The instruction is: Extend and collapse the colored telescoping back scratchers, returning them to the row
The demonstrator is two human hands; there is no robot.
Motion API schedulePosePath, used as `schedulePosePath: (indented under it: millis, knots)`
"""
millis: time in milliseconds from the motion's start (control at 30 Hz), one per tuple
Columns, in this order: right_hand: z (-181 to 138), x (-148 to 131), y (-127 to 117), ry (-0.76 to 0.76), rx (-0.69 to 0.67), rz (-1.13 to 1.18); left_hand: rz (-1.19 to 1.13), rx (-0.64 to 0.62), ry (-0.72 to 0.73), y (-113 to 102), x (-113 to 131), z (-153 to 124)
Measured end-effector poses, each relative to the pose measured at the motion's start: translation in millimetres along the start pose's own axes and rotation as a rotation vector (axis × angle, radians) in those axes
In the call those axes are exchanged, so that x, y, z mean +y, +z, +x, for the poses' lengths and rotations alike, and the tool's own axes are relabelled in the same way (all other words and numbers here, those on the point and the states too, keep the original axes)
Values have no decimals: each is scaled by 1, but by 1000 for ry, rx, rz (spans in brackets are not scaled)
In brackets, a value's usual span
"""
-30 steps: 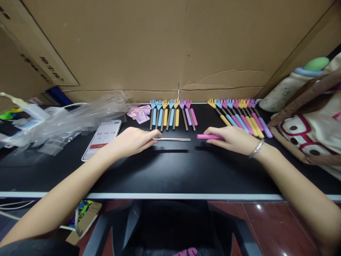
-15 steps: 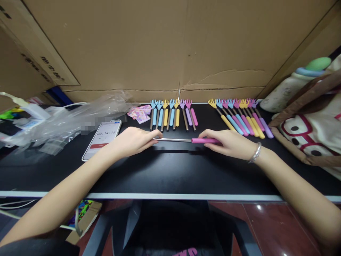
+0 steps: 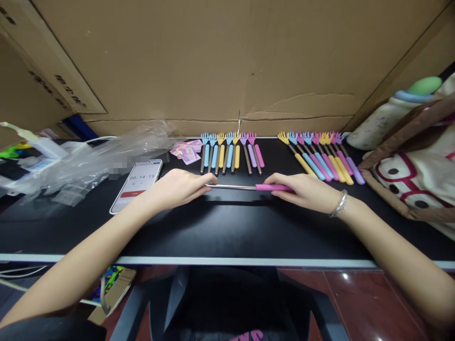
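A back scratcher lies level between my hands over the black table. My left hand (image 3: 183,187) pinches the left end of its metal rod (image 3: 232,187); whatever sits at that end is hidden by the fingers. On the other side my right hand (image 3: 305,192) grips the pink handle (image 3: 266,187), into which the rod runs. Behind them, several claw-headed rods (image 3: 246,154) stand in a row beside loose coloured handles (image 3: 259,156). Farther right lies a fanned group of back scratchers (image 3: 322,166) with handles on their rods.
A phone (image 3: 132,193) showing a timer lies by my left forearm, near a clear plastic bag (image 3: 103,156) and small printed cards (image 3: 188,152). At right are a bottle (image 3: 384,118) and a cloth bag (image 3: 391,208). Cardboard (image 3: 213,61) walls off the table's back.
Almost nothing differs. Both hands keep the same hold on the back scratcher, with only a very slight shift of the right wrist.
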State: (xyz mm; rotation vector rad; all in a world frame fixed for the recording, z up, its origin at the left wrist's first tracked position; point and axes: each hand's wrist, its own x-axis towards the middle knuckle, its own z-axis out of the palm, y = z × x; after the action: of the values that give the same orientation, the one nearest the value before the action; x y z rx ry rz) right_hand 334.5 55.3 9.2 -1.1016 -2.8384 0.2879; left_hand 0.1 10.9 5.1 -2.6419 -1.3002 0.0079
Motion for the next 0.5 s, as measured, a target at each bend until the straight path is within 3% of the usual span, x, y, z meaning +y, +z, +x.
schedulePosePath:
  millis: [500]
  knots:
    - [-1, 1, 0, -35, 27, 6, 6, 45, 26, 2, -1, 0]
